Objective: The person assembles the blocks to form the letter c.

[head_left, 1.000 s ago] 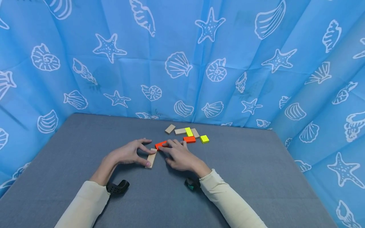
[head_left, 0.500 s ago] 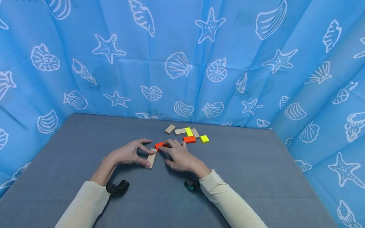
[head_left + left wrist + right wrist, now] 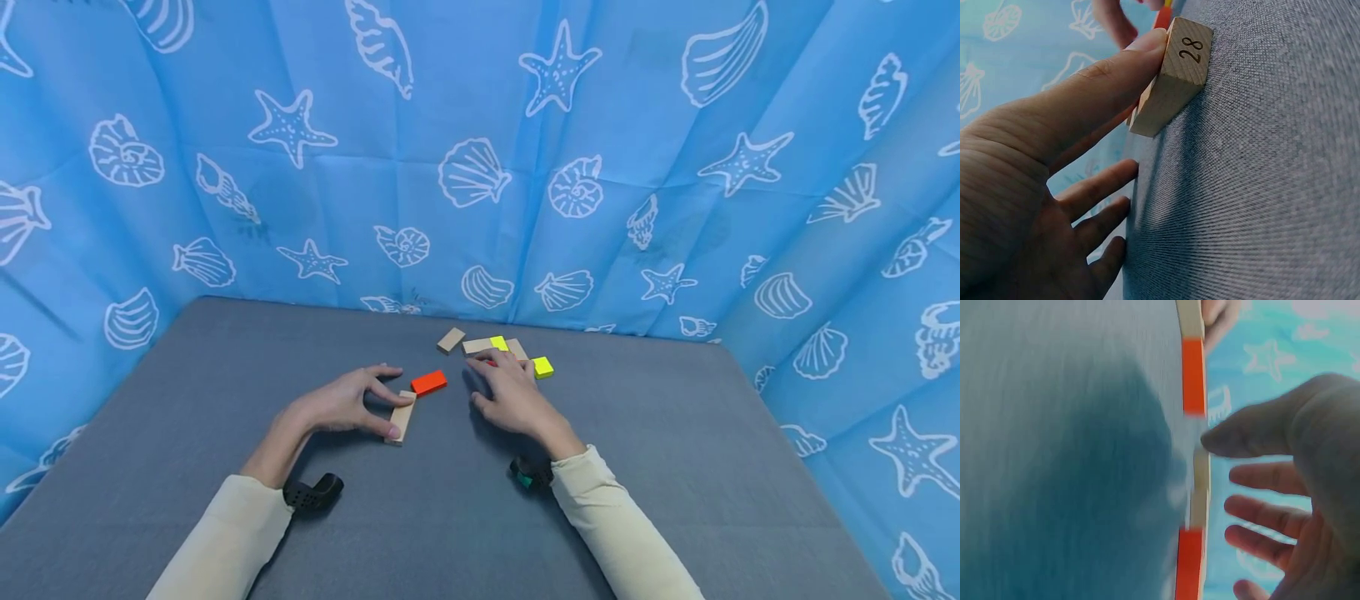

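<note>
The left hand point(image 3: 341, 402) lies at a wooden block point(image 3: 406, 417); its thumb and index finger rest on the block's upper side, the other fingers stretched out. In the left wrist view the number 28 is visible on this block's end point(image 3: 1189, 51). Close to its far end lies an orange-red block point(image 3: 429, 382). The right hand point(image 3: 517, 397) is over the group of blocks farther back, partly covering a second orange-red block point(image 3: 1190, 562). Its fingers are loosely bent; in the right wrist view no block is held, and contact of the hidden fingertips is unclear.
Behind the right hand lie a wooden block point(image 3: 451, 340), another wooden block point(image 3: 477, 346), a yellow block point(image 3: 498, 342), a third wooden one point(image 3: 517, 350) and a yellow piece point(image 3: 543, 367). The grey table point(image 3: 675, 467) ends at a blue shell-print curtain point(image 3: 420, 192).
The right hand has left the nearer orange-red block and moved right and back to the group of blocks. The left hand stays at its wooden block.
</note>
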Available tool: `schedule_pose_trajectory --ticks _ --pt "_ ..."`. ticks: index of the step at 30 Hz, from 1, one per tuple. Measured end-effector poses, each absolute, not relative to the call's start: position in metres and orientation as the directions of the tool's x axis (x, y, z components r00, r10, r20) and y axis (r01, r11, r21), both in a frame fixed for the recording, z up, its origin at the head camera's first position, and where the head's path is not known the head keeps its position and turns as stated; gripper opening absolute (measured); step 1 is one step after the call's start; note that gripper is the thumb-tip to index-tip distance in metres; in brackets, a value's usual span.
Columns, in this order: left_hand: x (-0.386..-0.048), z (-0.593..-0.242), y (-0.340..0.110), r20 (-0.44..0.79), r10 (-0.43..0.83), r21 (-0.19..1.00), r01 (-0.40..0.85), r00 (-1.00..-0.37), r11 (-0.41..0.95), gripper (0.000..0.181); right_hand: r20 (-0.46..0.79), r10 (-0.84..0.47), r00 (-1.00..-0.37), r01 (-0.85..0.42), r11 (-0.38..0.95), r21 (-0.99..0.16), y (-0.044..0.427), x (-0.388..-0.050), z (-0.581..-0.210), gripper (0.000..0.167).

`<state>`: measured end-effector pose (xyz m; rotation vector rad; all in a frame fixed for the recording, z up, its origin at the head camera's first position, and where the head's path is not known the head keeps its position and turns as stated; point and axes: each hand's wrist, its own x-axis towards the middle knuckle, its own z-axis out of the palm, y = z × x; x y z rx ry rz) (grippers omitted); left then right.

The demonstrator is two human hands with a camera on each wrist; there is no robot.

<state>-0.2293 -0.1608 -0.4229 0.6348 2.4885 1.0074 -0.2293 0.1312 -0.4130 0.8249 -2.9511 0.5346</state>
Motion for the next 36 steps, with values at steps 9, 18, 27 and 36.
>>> schedule_pose_trajectory --ticks 9,18,27,36 --pt "-0.230 -0.423 -0.162 -0.178 0.541 0.731 0.257 -0.822 0.632 0.057 0.108 -0.368 -0.924 -0.383 0.890 -0.248 0.147 -0.231 -0.413 0.044" --pt "-0.229 -0.423 -0.162 -0.185 0.535 0.730 0.249 -0.824 0.636 0.057 0.066 -0.475 -0.877 -0.475 0.842 -0.255 0.134 -0.224 -0.416 0.052" --pt "-0.229 -0.422 -0.161 -0.189 0.527 0.725 0.244 -0.829 0.644 0.058 0.093 -0.514 -0.852 -0.519 0.814 -0.261 0.123 -0.220 -0.421 0.051" --pt "-0.229 -0.423 -0.161 -0.190 0.522 0.724 0.241 -0.831 0.647 0.058 0.081 -0.530 -0.844 -0.532 0.809 -0.250 0.119 -0.219 -0.422 0.052"
